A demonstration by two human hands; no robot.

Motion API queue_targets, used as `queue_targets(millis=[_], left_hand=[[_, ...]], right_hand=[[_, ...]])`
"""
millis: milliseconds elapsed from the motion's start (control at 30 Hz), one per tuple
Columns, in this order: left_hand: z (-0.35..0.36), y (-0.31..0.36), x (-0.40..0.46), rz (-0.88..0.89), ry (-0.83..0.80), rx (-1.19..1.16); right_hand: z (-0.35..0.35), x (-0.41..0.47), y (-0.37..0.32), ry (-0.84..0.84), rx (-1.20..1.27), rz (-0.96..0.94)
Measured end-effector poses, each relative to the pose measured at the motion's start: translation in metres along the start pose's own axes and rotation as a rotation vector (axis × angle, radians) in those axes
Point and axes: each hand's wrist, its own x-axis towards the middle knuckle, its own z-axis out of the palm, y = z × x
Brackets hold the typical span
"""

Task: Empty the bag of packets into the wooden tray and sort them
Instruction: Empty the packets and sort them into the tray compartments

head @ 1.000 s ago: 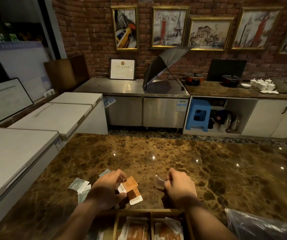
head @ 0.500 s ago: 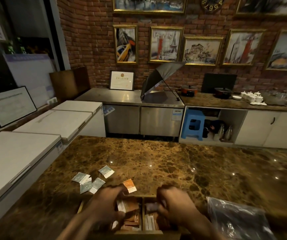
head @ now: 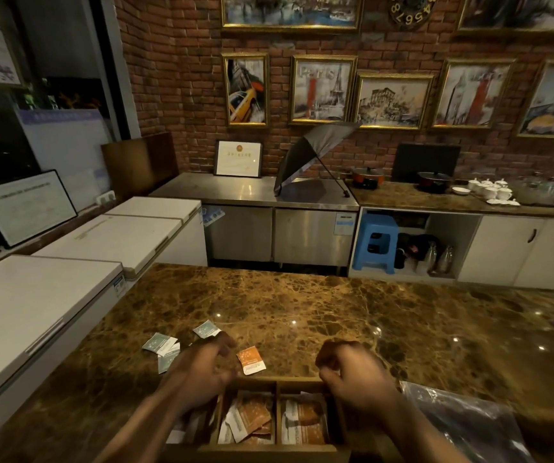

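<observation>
Orange packet [head: 251, 360] lies just beside curled left-hand fingers [head: 222, 345]; grip state unclear.

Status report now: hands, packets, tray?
Both hands above tray, grip unclear. Orange packet, teal packets loose on counter. Nothing blocking.

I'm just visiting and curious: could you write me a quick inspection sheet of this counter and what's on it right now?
Surface: brown marble counter, glossy, dimly lit.
Job's things: wooden tray at the near edge, orange packets in its compartments; one orange packet and several teal packets loose on the counter; clear plastic bag lying to the right.
Clutter: nothing seen.
Hands: left hand and right hand over the tray's far edge, fingers curled, blurred.
Cables: nothing seen.
Surroundings: brick wall with framed pictures, open umbrella, blue stool.
</observation>
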Motion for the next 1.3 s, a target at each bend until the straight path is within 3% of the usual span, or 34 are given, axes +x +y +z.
queue_targets(millis=[267,600,867,1067,1300], left_hand=[[0.015,-0.005,0.048,0.134,-0.031,0.245],[0.059,-0.035,0.105,0.41,-0.179,0.307],[0.054,-0.06,0.109,0.37,-0.183,0.375],[0.045,-0.086,0.1,0.364,-0.006,0.317],[0.032,-0.097,0.09,0.34,-0.036,0.242]], right_hand=[[0.021,0.04,-0.01,0.037,-0.054,-0.036],[0.051,0.1,-0.016,0.05,-0.087,-0.075],[0.065,0.135,-0.047,0.058,-0.083,-0.1],[0.08,0.164,-0.088,0.048,-0.055,-0.185],[0.096,0.205,-0.121,0.015,-0.075,-0.227]])
